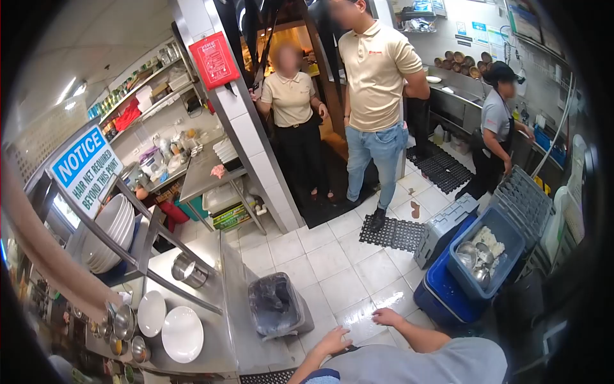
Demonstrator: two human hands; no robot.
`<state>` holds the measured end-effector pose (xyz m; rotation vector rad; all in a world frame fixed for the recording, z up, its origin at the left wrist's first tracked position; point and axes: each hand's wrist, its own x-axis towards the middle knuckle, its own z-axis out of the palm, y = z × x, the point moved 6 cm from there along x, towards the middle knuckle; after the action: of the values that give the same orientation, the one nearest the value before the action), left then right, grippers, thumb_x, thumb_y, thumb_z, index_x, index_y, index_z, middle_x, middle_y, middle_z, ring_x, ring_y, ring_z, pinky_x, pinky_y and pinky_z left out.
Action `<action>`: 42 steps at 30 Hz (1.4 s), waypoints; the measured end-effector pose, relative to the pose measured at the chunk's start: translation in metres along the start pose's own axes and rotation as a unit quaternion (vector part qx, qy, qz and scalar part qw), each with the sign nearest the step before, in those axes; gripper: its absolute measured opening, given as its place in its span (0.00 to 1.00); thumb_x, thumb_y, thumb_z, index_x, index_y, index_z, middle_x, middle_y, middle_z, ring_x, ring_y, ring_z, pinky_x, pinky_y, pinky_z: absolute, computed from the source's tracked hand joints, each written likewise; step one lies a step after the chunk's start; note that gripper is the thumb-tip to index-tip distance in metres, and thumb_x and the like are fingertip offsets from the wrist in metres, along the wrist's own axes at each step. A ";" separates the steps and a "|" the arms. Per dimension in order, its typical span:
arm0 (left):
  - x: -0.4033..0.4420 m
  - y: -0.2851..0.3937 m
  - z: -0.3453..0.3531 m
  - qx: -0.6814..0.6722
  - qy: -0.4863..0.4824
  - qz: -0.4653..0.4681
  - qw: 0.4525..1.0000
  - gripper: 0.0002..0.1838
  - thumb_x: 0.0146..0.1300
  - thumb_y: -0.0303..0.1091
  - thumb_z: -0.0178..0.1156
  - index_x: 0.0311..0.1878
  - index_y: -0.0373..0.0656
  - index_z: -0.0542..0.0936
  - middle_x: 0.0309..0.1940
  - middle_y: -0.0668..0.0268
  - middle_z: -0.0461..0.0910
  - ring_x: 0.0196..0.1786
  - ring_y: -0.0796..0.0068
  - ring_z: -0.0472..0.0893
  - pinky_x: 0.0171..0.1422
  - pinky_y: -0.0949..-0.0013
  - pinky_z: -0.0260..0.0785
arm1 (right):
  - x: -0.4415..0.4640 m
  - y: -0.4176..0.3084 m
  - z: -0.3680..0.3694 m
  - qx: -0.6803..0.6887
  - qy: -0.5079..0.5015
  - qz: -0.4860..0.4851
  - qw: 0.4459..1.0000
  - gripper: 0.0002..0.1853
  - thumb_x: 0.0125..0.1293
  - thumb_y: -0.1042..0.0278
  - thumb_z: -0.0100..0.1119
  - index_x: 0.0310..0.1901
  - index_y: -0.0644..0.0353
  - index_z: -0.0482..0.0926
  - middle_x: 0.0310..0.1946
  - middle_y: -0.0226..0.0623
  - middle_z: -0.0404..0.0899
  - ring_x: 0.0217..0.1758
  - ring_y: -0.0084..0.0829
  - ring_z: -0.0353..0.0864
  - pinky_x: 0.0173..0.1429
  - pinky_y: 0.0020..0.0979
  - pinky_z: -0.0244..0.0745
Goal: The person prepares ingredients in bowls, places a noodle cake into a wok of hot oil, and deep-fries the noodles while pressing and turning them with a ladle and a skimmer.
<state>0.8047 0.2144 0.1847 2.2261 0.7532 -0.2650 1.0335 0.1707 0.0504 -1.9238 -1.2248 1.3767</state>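
Note:
My left hand (332, 341) is in front of my grey shirt (409, 365) at the bottom of the head view, fingers extended and nothing held. My right hand (387, 317) reaches out a little farther forward, also empty, with its fingers apart. Below both hands are white floor tiles (358, 320). Nearest to my left hand stands a grey bin (304, 313) with a dark liner. To the right of my right hand is a blue cooler box (441, 301), and neither hand touches it.
A grey-blue crate (455, 264) holds metal bowls and white food. White plates (182, 334) and metal bowls stand on the steel counter (211, 281). Two people stand by the doorway; another works at the right sink. Black rubber mats (391, 235) lie on the floor.

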 end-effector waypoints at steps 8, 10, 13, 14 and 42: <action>-0.017 0.015 0.007 -0.324 0.192 -0.058 0.924 0.28 0.66 0.46 0.52 0.63 0.35 0.70 0.64 0.47 0.69 0.64 0.54 0.72 0.69 0.58 0.63 | -0.099 -0.207 0.011 0.169 -0.060 -0.272 0.945 0.16 0.68 0.68 0.57 0.55 0.63 0.77 0.42 0.40 0.84 0.44 0.28 0.83 0.50 0.30 0.77; -0.026 0.022 0.004 -0.660 0.172 -0.078 0.727 0.27 0.68 0.45 0.47 0.63 0.35 0.70 0.63 0.49 0.71 0.64 0.57 0.72 0.70 0.58 0.62 | -0.127 -0.243 0.014 0.111 -0.045 -0.346 0.931 0.16 0.68 0.69 0.57 0.55 0.63 0.78 0.44 0.43 0.83 0.48 0.32 0.82 0.54 0.32 0.76; -0.031 0.023 -0.014 -0.851 0.144 0.003 0.505 0.28 0.70 0.47 0.38 0.64 0.38 0.68 0.65 0.51 0.68 0.67 0.60 0.68 0.72 0.57 0.59 | -0.164 -0.275 0.038 0.017 -0.029 -0.509 0.860 0.20 0.67 0.68 0.58 0.59 0.62 0.75 0.55 0.48 0.77 0.59 0.41 0.76 0.64 0.38 0.69; -0.044 0.049 -0.040 -0.878 0.155 0.041 0.452 0.29 0.70 0.48 0.38 0.65 0.38 0.66 0.66 0.52 0.66 0.68 0.60 0.67 0.72 0.56 0.58 | -0.177 -0.288 0.044 -0.012 -0.004 -0.539 0.842 0.21 0.67 0.67 0.57 0.61 0.62 0.73 0.58 0.47 0.74 0.62 0.42 0.73 0.67 0.40 0.65; -0.224 0.052 -0.064 -0.394 0.350 0.260 0.809 0.45 0.70 0.58 0.38 0.75 0.34 0.35 0.77 0.51 0.34 0.79 0.54 0.36 0.79 0.57 0.32 | -0.187 -0.409 0.144 0.203 0.019 -0.492 0.846 0.30 0.75 0.44 0.34 0.61 0.59 0.74 0.65 0.46 0.68 0.70 0.44 0.64 0.73 0.43 0.54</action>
<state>0.6526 0.1352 0.3500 1.5676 0.4358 1.0207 0.7243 0.1924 0.4060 -0.7788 -1.4310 0.8951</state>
